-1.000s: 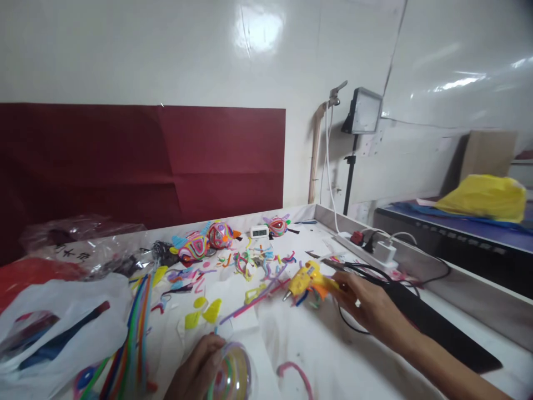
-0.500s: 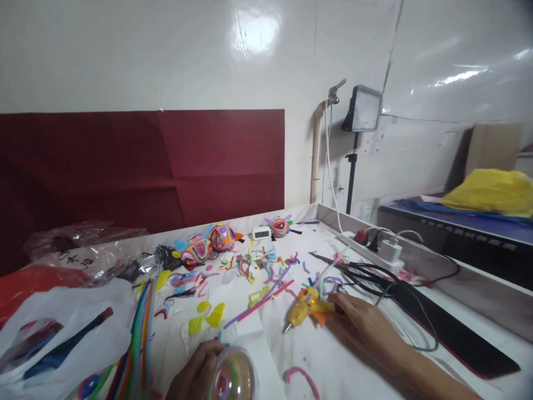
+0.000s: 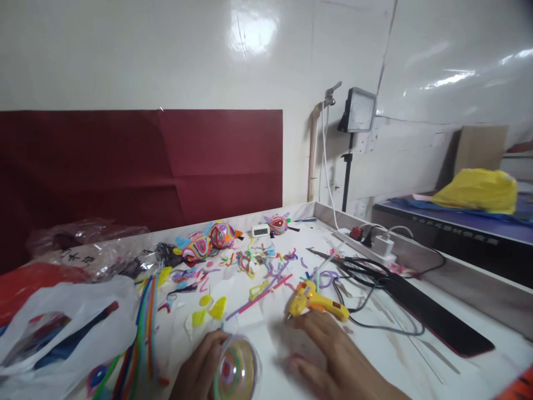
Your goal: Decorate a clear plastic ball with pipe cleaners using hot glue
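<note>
My left hand [image 3: 200, 364] is closed on the edge of a clear plastic dome [image 3: 238, 369] with rings of coloured strip inside it. Just in front of my right hand [image 3: 333, 355], a yellow hot glue gun [image 3: 314, 301] lies on its side on the table, nozzle toward the left. That hand is open and slightly blurred, thumb and fingers apart, palm down over the tabletop. Yellow cut pieces [image 3: 217, 308] lie beyond the left hand, and purple and pink pipe cleaners [image 3: 260, 297] cross the white paper.
Finished striped balls [image 3: 222, 235] stand at the back beside a small white digital clock [image 3: 260, 230]. Scissors [image 3: 345, 261], a cable and a black strip [image 3: 437, 314] lie right. A power strip [image 3: 366, 244] runs along the rim. Plastic bags [image 3: 83, 322] and pipe cleaner bundles [image 3: 145, 333] fill the left.
My right hand has let go of the glue gun and moved toward me and left, its fingers now spread. The gun rests on the table. My left hand still holds the dome, shifted slightly right.
</note>
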Demonstrator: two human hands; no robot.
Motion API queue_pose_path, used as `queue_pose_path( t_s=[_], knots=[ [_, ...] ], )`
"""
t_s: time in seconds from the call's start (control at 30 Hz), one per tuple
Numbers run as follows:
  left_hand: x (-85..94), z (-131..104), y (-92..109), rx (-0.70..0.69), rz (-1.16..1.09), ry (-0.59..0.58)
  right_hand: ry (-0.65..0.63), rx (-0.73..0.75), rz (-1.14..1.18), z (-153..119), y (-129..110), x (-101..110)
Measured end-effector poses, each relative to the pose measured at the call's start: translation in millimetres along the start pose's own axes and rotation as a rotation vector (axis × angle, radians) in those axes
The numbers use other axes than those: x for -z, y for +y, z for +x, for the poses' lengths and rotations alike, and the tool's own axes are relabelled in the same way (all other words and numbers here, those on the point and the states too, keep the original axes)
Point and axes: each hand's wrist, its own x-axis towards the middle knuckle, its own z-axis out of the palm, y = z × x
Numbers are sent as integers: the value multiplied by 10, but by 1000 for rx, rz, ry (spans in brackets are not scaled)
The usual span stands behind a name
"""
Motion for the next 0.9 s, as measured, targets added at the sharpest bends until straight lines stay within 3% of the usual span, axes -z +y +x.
queue_pose_path(
  t_s=[0.07, 0.13, 0.27, 0.43, 0.57, 0.9],
  knots=[
    [-34, -6, 91, 57, -18, -36, -68, -25, 80, 22, -180, -82],
    [-64, -25, 203, 20, -47, -25, -123, -55, 145, 43, -307, -177],
    [-94, -60, 349, -4, -109, -56, -137, -41, 214, 69, -474, -359],
    [-100, -91, 357, -34, -138, -43, -112, 28, 212, 113, -659, -464],
    [-82, -77, 353, 3, -162, 45, -95, 40, 189, 177, -785, -512],
    [-38, 2, 321, -14, -244, 171, -45, -36, 226, 267, -909, -670]
  ],
)
